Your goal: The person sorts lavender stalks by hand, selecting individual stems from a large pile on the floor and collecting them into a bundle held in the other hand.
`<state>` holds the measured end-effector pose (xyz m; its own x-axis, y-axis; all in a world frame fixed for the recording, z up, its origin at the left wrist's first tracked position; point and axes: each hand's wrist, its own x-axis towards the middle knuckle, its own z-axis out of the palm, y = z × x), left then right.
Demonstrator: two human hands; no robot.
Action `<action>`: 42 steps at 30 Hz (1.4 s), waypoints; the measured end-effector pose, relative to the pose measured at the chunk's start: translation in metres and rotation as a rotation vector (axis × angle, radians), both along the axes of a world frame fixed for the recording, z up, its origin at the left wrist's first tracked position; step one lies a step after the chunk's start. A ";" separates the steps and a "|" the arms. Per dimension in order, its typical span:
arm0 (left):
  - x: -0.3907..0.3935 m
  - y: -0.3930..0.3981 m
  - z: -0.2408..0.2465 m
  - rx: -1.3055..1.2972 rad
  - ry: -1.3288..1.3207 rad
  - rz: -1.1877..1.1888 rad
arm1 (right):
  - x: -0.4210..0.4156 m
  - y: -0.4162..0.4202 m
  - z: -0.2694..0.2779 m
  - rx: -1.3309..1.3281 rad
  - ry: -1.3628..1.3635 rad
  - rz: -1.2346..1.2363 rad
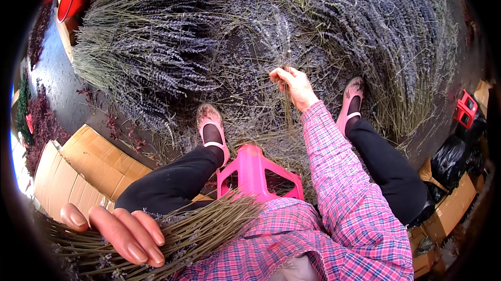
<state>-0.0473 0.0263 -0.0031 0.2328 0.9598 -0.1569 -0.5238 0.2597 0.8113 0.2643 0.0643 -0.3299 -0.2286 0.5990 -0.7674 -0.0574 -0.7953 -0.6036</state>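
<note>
A thick bundle of dried lavender point(207, 226) lies across my lap at the lower left, cut stem ends pointing right. My left hand point(121, 234) is curled over this bundle, its fingers resting round the stems. Farther forward, my right hand point(291, 85) pinches a few thin lavender stems point(287, 112) between thumb and fingers; their flower heads point(282, 34) point away from me. Below that hand, loose stems and fallen buds cover the dark floor point(242, 61).
Large heaps of lavender lie at the left point(156, 34) and right point(403, 38). A pink plastic stool point(252, 171) stands between my legs. Cardboard point(101, 159) and dark red dried plants point(43, 128) are at the left; black plastic bags point(448, 159) and a red stool point(465, 108) are at the right.
</note>
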 end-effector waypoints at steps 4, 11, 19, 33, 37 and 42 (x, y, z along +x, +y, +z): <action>0.000 0.002 0.002 -0.027 0.005 -0.002 | 0.001 -0.004 -0.005 0.015 -0.001 -0.103; 0.001 0.000 -0.001 0.006 0.005 -0.002 | -0.004 0.012 0.026 0.170 0.030 -0.208; 0.000 0.000 0.000 -0.008 -0.003 0.004 | -0.016 0.050 0.078 0.525 0.037 -0.412; -0.004 0.001 -0.001 -0.005 0.035 -0.052 | -0.004 0.037 0.069 0.550 -0.072 -0.438; -0.004 -0.001 0.001 -0.017 0.054 -0.052 | 0.012 0.050 0.071 0.668 -0.134 -0.535; -0.015 0.002 0.001 -0.017 0.086 -0.162 | 0.052 0.061 0.049 0.522 -0.039 -0.750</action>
